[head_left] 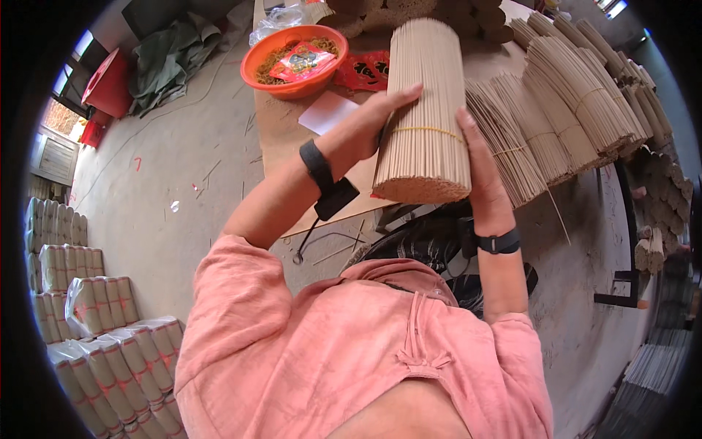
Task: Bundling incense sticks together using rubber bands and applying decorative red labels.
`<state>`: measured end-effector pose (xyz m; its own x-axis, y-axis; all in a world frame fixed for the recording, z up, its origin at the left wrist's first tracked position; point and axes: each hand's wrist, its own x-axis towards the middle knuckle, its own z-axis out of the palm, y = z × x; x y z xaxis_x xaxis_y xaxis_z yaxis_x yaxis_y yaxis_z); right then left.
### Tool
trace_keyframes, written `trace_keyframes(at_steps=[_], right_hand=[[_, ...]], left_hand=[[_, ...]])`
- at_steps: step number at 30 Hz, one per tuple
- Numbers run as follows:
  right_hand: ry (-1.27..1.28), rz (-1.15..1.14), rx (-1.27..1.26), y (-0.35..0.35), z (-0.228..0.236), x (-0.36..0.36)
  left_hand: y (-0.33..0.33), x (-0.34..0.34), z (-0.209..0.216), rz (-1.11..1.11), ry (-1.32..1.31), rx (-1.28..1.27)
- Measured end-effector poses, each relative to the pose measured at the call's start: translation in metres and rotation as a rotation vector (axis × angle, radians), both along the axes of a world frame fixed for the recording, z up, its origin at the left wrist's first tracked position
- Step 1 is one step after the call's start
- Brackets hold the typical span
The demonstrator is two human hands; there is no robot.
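Observation:
Between my two hands is a thick bundle of thin tan incense sticks (424,95), tied with a yellow rubber band (428,130). It stands tilted over the table's near edge, its even end turned toward me. My left hand (373,121) presses its left side, the thumb lying on the sticks and the other fingers hidden behind. On the right side my right hand (484,161) grips it, one finger reaching up along the sticks. More banded stick bundles (537,135) lie side by side right of my right hand. A white paper (327,113) rests beside my left wrist.
An orange bowl (252,62) holds rubber bands and a red packet. Red printed packaging (358,69) lies beside it on the table (281,135). Wrapped bundles (110,366) are stacked on the floor at lower left. A red bucket (110,84) and green cloth (164,62) stand far left.

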<state>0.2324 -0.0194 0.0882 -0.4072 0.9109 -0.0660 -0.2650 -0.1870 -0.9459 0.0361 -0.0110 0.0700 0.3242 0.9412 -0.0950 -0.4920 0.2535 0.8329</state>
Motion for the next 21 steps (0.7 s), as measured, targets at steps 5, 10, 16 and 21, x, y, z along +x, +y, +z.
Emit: trace_keyframes(at_steps=[5,10,16,21], right_hand=[[0.050,0.050,-0.151,0.004,-0.065,0.015],[0.081,0.055,-0.175,-0.021,-0.083,0.030],[-0.146,0.043,-0.340,-0.055,-0.080,0.047],[-0.104,0.239,-0.444,-0.063,-0.109,0.079]], left_hand=[[-0.011,0.009,-0.052,0.008,-0.003,-0.140],[-0.047,0.013,-0.082,0.063,0.023,-0.121],[-0.100,0.014,-0.076,-0.127,0.278,-0.216],[-0.108,-0.004,-0.084,-0.101,0.251,-0.228]])
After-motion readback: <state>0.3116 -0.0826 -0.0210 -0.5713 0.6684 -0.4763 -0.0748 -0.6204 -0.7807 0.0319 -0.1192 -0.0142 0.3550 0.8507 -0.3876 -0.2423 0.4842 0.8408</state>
